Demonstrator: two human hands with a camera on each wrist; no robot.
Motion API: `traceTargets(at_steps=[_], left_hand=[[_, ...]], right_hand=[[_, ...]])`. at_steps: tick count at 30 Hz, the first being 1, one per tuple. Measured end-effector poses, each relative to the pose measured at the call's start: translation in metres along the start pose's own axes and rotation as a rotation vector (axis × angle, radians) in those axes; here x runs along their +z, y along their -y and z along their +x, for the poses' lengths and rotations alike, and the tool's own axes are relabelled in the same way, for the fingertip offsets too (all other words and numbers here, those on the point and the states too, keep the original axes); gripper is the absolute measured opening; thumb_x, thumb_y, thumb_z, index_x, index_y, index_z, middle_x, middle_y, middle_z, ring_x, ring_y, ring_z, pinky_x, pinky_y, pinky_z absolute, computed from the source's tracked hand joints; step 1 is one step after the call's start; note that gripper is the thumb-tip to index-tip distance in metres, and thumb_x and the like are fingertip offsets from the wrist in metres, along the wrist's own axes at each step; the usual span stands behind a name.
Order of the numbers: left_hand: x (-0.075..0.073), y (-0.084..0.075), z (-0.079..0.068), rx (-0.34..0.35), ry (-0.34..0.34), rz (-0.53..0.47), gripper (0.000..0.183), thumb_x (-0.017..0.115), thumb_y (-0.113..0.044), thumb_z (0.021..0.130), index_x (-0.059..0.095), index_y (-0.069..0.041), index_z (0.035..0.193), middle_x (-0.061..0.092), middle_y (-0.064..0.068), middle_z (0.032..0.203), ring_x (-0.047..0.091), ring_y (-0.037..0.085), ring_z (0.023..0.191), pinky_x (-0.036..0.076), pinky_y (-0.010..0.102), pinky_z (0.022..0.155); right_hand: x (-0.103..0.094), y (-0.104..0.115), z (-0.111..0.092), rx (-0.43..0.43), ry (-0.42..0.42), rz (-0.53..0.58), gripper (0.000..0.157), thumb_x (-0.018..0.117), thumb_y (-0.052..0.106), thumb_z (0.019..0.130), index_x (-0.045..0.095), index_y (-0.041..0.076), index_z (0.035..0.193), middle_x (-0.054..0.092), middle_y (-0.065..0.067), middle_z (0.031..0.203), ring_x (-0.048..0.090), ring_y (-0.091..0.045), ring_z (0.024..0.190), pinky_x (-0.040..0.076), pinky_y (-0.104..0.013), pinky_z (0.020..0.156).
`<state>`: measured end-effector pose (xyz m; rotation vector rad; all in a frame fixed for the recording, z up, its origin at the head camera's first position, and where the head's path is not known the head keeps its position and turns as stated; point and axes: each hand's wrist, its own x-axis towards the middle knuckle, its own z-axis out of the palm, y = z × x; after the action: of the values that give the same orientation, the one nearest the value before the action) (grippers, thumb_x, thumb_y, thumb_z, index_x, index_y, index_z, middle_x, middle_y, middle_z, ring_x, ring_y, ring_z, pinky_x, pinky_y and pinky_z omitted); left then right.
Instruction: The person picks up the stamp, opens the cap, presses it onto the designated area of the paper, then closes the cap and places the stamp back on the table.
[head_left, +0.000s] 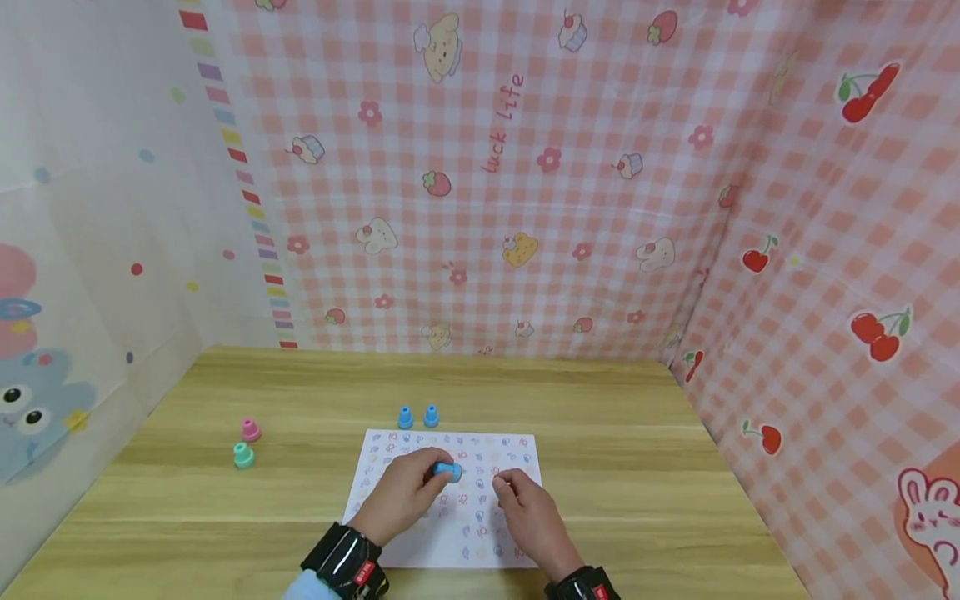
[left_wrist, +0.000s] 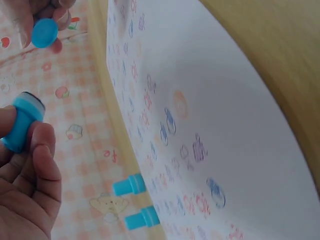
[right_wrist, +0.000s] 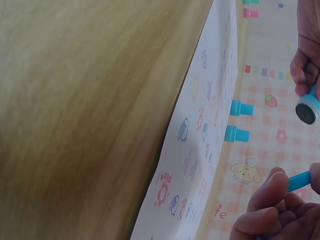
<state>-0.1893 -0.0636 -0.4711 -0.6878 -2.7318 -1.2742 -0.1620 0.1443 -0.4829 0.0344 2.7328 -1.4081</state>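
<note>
Over the paper, my left hand [head_left: 405, 492] grips a blue stamp [head_left: 448, 472] between thumb and fingers. The stamp's dark printing face [right_wrist: 305, 113] is uncovered in the right wrist view. My right hand [head_left: 531, 512], a little to the right, pinches a round blue cap [left_wrist: 45, 33], best seen in the left wrist view. Cap and stamp are apart. Beneath both hands lies a white sheet of paper [head_left: 427, 542] with many small stamped pictures in red, blue, purple and orange; the hands hide part of it.
Two more blue stamps, one on the left [head_left: 405, 418] and one on the right [head_left: 431, 417], stand behind the paper's far edge. A pink stamp [head_left: 251, 430] and a green stamp [head_left: 243, 455] stand at the left of the wooden table [head_left: 637, 475]. Patterned cloth walls [head_left: 480, 208] enclose the table.
</note>
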Motion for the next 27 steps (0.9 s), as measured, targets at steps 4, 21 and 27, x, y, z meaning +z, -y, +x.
traceTargets(at_steps=[4,21,27], left_hand=[[-0.004,0.002,-0.001,0.008,0.053,0.036,0.01,0.061,-0.015,0.099,0.065,-0.008,0.104,0.057,-0.005,0.084,0.051,0.009,0.068,0.045,0.025,0.059],[-0.003,0.001,-0.001,0.022,0.326,0.292,0.005,0.072,-0.013,0.09,0.07,-0.01,0.094,0.063,-0.007,0.083,0.055,0.007,0.074,0.05,0.031,0.073],[0.004,0.002,-0.002,0.02,0.37,0.328,0.006,0.075,-0.014,0.087,0.071,-0.012,0.092,0.065,-0.006,0.083,0.059,0.008,0.076,0.051,0.032,0.077]], right_hand=[[-0.001,0.001,0.0,0.005,0.0,-0.012,0.033,0.05,0.032,0.105,0.062,0.006,0.122,0.062,-0.005,0.097,0.055,-0.019,0.084,0.045,-0.037,0.071],[0.0,0.002,0.0,-0.032,0.01,-0.131,0.03,0.053,0.03,0.103,0.061,0.008,0.121,0.059,0.0,0.09,0.053,-0.017,0.079,0.044,-0.033,0.065],[0.0,0.001,-0.001,-0.045,0.012,-0.132,0.031,0.054,0.032,0.103,0.061,0.008,0.121,0.057,0.0,0.088,0.052,-0.017,0.077,0.043,-0.031,0.063]])
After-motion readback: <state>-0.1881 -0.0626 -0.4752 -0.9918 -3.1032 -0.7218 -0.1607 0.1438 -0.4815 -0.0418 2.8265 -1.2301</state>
